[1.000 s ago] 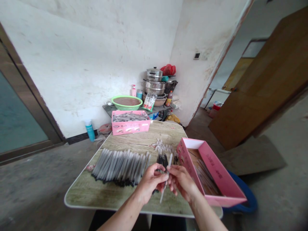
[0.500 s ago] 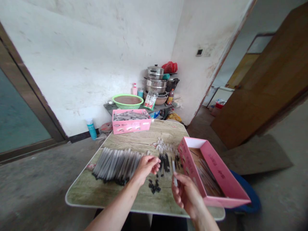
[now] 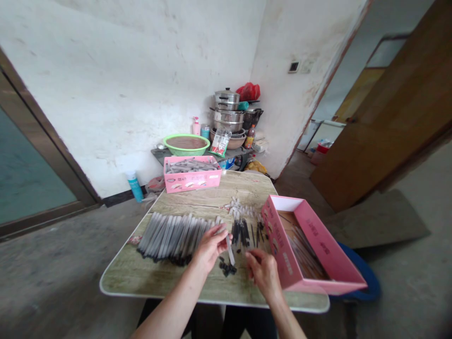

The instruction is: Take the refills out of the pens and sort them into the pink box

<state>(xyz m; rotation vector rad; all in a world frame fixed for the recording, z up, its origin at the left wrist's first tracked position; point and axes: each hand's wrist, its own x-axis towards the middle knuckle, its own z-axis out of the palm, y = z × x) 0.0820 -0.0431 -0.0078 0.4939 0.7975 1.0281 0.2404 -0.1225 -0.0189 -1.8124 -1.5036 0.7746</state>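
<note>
My left hand [image 3: 211, 247] is closed around a frosted pen barrel [image 3: 230, 252], which slants down toward the right above the table. Facing it, my right hand [image 3: 263, 269] has its fingers curled together; whatever is between the fingertips, if anything, is hidden. Small black plugs [image 3: 227, 269] lie in a pile just below the barrel's lower end. To the left, many frosted barrels with black ends [image 3: 173, 238] lie side by side in a row. Beyond my hands are black stick-like parts [image 3: 241, 231] and a heap of small whitish pieces [image 3: 239, 207].
An open pink box [image 3: 287, 266] with thin clear rods inside stands at the table's right edge. Another pink box [image 3: 192, 181], full of greyish tubes, sits at the far edge. Behind are a green basin [image 3: 187, 151] and stacked pots [image 3: 227, 113].
The pen barrel has passed from my right hand to my left. My right hand has turned palm down, with its fingers curled near the black plugs.
</note>
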